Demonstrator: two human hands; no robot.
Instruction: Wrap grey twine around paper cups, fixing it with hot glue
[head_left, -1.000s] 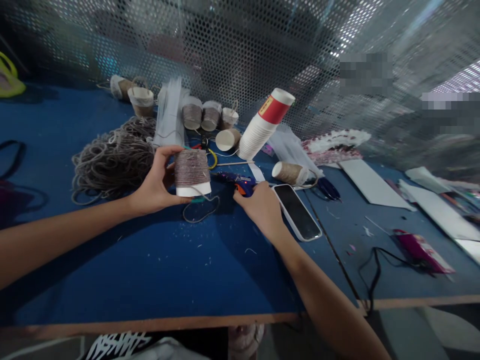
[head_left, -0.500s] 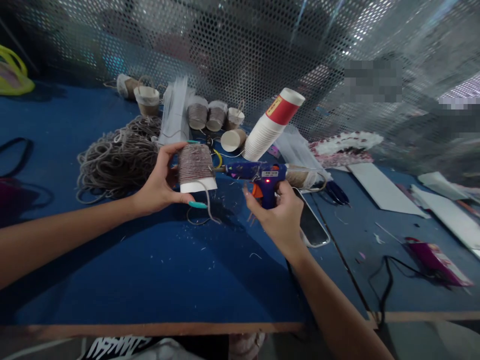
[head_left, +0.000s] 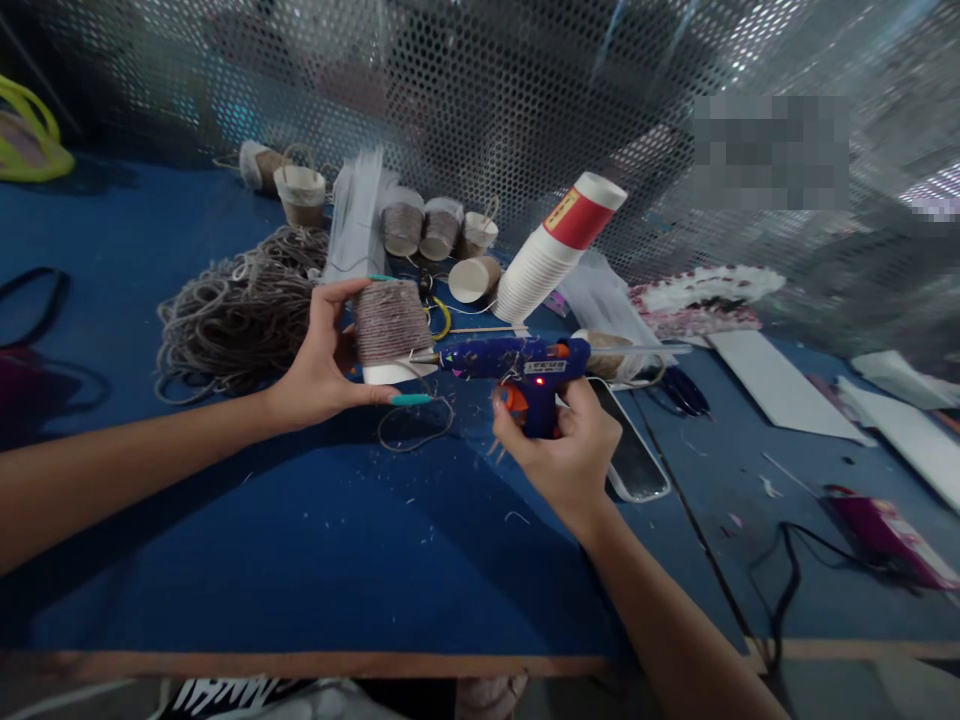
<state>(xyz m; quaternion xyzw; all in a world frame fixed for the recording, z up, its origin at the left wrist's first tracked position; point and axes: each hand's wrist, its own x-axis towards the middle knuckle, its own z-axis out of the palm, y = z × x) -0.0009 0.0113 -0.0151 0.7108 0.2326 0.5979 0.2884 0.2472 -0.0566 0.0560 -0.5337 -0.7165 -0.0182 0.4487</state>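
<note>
My left hand grips a paper cup wound with grey-brown cord, thumb below and fingers above. A white band of the cup shows bare under the wraps. My right hand is closed around the handle of a blue glue gun with an orange trigger and a lit red light. Its nozzle meets the cup near the border between cord and white band. A clear glue stick sticks out of the gun's back end. A loose loop of cord hangs below the cup.
A heap of grey cord lies left of the cup. Several wrapped cups, among them one, stand behind, beside a tall leaning stack of white paper cups. A phone lies under my right hand; a purple pouch lies far right.
The glue gun's nozzle has moved lower on the cup, towards the white band. The cord's tail no longer hangs straight down in front of the cup. The view has shifted slightly.
</note>
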